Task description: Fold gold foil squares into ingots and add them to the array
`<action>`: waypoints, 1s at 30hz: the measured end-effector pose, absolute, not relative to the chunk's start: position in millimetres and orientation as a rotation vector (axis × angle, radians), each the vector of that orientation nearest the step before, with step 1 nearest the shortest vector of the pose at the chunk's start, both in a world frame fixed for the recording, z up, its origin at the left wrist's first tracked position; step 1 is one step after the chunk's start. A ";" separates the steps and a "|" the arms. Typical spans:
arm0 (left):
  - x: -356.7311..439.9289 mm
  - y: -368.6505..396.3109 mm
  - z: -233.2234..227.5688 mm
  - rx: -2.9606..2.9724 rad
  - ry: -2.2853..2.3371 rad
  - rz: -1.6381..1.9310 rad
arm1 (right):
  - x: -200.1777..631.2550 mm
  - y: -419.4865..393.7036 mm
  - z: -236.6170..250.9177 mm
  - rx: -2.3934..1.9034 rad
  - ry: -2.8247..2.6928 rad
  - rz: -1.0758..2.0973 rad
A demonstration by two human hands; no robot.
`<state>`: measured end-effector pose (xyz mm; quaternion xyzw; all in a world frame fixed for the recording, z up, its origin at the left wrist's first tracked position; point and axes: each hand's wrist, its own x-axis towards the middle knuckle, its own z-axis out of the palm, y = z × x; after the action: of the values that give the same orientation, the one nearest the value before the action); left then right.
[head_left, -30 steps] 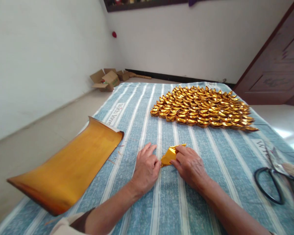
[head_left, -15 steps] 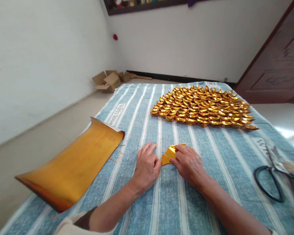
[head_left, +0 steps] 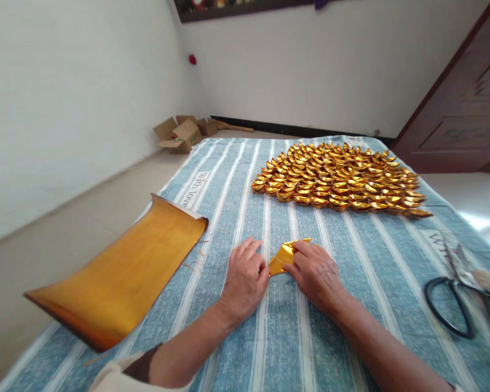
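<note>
A small piece of gold foil paper [head_left: 283, 256], partly folded to a point, lies flat on the blue striped cloth [head_left: 286, 337]. My left hand [head_left: 243, 280] pinches its left tip with the fingers pressed down. My right hand [head_left: 316, 272] covers its right part and presses it onto the cloth. A large mass of finished gold folded ingots [head_left: 337, 177] lies in rows farther back, apart from both hands.
A stack of curled gold sheets [head_left: 118, 275] hangs over the left edge of the cloth. Black-handled scissors [head_left: 453, 305] lie at the right edge. Open cardboard boxes [head_left: 179, 133] sit on the floor by the far wall. A brown door [head_left: 465, 103] is at right.
Both hands stay on the gold paper in almost the same place. Only the view shifted slightly.
</note>
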<state>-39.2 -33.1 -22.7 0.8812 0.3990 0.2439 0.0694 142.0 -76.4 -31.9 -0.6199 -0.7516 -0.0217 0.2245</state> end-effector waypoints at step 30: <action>-54.9 -7.0 4.3 2.423 1.022 0.035 | 141.2 -76.0 -32.3 -1.703 -2.062 -0.087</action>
<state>-54.9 -7.0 4.3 0.8913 0.3759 0.0127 0.2532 141.2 -76.0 -32.3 -0.6192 -0.7498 -0.0316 0.2310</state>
